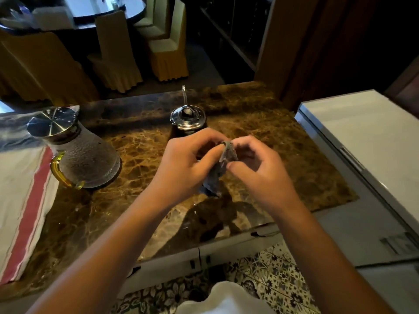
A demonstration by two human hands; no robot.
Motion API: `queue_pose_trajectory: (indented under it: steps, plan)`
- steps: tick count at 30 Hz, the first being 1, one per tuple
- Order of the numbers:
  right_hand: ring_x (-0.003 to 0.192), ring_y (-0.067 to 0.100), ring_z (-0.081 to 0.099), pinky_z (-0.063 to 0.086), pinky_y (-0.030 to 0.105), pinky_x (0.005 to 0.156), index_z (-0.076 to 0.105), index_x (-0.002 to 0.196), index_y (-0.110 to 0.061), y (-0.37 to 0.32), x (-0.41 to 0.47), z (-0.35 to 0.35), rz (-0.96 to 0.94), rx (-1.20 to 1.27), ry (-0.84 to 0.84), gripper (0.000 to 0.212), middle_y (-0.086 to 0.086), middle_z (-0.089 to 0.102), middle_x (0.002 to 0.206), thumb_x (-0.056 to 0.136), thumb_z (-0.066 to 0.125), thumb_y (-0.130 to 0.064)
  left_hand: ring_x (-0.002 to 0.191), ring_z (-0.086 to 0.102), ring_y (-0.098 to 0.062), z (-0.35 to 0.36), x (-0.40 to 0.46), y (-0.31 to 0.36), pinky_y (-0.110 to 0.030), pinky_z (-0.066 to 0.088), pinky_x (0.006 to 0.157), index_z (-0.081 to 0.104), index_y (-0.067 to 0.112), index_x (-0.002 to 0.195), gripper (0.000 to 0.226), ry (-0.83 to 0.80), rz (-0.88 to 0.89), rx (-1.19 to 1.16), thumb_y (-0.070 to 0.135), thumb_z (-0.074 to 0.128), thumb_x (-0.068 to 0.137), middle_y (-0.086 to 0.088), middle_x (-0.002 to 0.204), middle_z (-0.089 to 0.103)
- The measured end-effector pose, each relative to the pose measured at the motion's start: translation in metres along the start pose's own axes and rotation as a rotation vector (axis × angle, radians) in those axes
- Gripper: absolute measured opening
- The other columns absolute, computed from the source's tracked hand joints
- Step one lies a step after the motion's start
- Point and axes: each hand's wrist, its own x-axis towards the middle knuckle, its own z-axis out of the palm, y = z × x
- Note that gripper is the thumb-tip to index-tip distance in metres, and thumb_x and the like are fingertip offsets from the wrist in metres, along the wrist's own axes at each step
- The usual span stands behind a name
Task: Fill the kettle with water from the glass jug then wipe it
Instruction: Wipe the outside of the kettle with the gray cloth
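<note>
Above the marble tabletop (260, 123), the left hand (186, 164) and right hand (256, 168) pinch a dark cloth (223, 168) between their fingers. The kettle (188, 120) stands upright just beyond them, slightly nearer the left hand.

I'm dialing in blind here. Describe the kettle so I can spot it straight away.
On the brown marble counter, look just beyond the two hands holding a dark cloth. The kettle stands there, small, with a shiny metal lid and a thin upright handle. The jug, off to the left, is bigger, textured glass with a yellow handle.
</note>
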Motion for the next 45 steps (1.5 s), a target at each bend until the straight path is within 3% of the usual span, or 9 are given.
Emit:
queue_pose_trajectory:
  steps: [7, 12, 15, 20, 24, 32, 37, 42, 45]
  plan:
    - [0.117, 0.008, 0.065, 0.053, 0.038, 0.102, 0.062, 0.128, -0.029, 0.008, -0.023, 0.001, 0.042, -0.057, -0.085, 0.043, -0.014, 0.07, 0.118, 0.086, 0.075, -0.03, 0.085, 0.067, -0.004, 0.006, 0.006, 0.014, -0.02, 0.053, 0.075, 0.069, 0.015, 0.11, 0.012, 0.048, 0.044, 0.052, 0.02, 0.061, 0.103, 0.01, 0.093, 0.069]
    - [0.092, 0.008, 0.068, 0.057, 0.028, 0.083, 0.071, 0.1, -0.011, 0.028, -0.022, -0.01, 0.179, 0.144, -0.1, 0.005, -0.005, 0.072, 0.092, 0.1, 0.067, -0.014, 0.085, 0.064, -0.009, 0.01, 0.01, 0.018, -0.031, 0.053, 0.075, 0.064, 0.024, 0.102, 0.011, 0.028, -0.106, -0.143, 0.023, 0.054, 0.103, 0.014, 0.091, 0.065]
    - [0.082, 0.009, 0.063, 0.05, 0.025, 0.077, 0.07, 0.092, -0.007, 0.04, -0.022, -0.026, 0.228, 0.156, -0.052, 0.018, -0.003, 0.066, 0.083, 0.104, 0.059, -0.012, 0.08, 0.061, -0.008, 0.009, 0.009, 0.013, -0.029, 0.05, 0.07, 0.061, 0.025, 0.093, 0.01, 0.065, -0.26, -0.321, 0.025, 0.052, 0.098, 0.013, 0.085, 0.064]
    - [0.088, 0.004, 0.069, 0.054, 0.022, 0.077, 0.077, 0.099, -0.021, 0.037, 0.001, -0.059, -0.001, -0.056, -0.015, 0.022, -0.011, 0.076, 0.092, 0.103, 0.06, -0.007, 0.094, 0.066, -0.003, 0.021, 0.002, -0.007, -0.019, 0.052, 0.077, 0.066, 0.028, 0.104, 0.024, -0.369, -0.264, -0.101, 0.048, 0.071, 0.091, 0.018, 0.101, 0.068]
    - [0.088, 0.001, 0.07, 0.051, 0.017, 0.076, 0.078, 0.097, -0.029, 0.043, 0.032, -0.088, -0.063, -0.276, -0.015, 0.012, -0.015, 0.076, 0.09, 0.097, 0.072, -0.018, 0.087, 0.068, -0.006, 0.05, 0.015, -0.024, -0.033, 0.057, 0.076, 0.073, 0.018, 0.096, 0.013, -0.151, -0.32, -0.133, 0.018, 0.061, 0.101, 0.007, 0.089, 0.071]
    - [0.093, -0.002, 0.065, 0.055, 0.035, 0.084, 0.077, 0.099, -0.032, 0.092, 0.119, -0.199, -0.001, -0.526, -0.146, 0.007, -0.022, 0.072, 0.093, 0.095, 0.073, -0.027, 0.083, 0.062, -0.014, 0.131, 0.102, -0.044, -0.034, 0.048, 0.075, 0.072, 0.007, 0.101, 0.025, 0.162, -0.451, -0.235, 0.02, 0.052, 0.105, -0.009, 0.09, 0.069]
    - [0.095, 0.004, 0.068, 0.054, 0.022, 0.082, 0.076, 0.099, -0.027, 0.102, 0.13, -0.256, -0.094, -0.393, -0.052, 0.005, -0.017, 0.073, 0.096, 0.097, 0.073, -0.025, 0.077, 0.066, 0.001, 0.151, 0.127, -0.038, -0.024, 0.05, 0.068, 0.076, 0.036, 0.095, 0.019, 0.125, -0.374, -0.142, 0.025, 0.061, 0.099, 0.019, 0.083, 0.074]
    - [0.078, -0.001, 0.069, 0.052, 0.011, 0.074, 0.077, 0.083, -0.027, 0.114, 0.103, -0.286, 0.049, -0.133, -0.097, 0.01, -0.012, 0.076, 0.083, 0.088, 0.071, -0.021, 0.061, 0.062, 0.003, 0.189, 0.111, -0.015, -0.015, 0.047, 0.059, 0.077, 0.039, 0.067, 0.033, 0.089, -0.588, -0.446, 0.041, 0.064, 0.098, 0.016, 0.065, 0.069]
    - [0.067, 0.001, 0.067, 0.053, 0.015, 0.066, 0.079, 0.084, -0.022, 0.138, 0.103, -0.295, 0.137, -0.053, -0.081, 0.015, -0.011, 0.075, 0.074, 0.09, 0.071, -0.012, 0.076, 0.072, -0.007, 0.215, 0.106, -0.023, -0.021, 0.053, 0.069, 0.083, 0.031, 0.083, 0.027, 0.124, -0.716, -0.477, 0.044, 0.065, 0.097, 0.007, 0.081, 0.078]
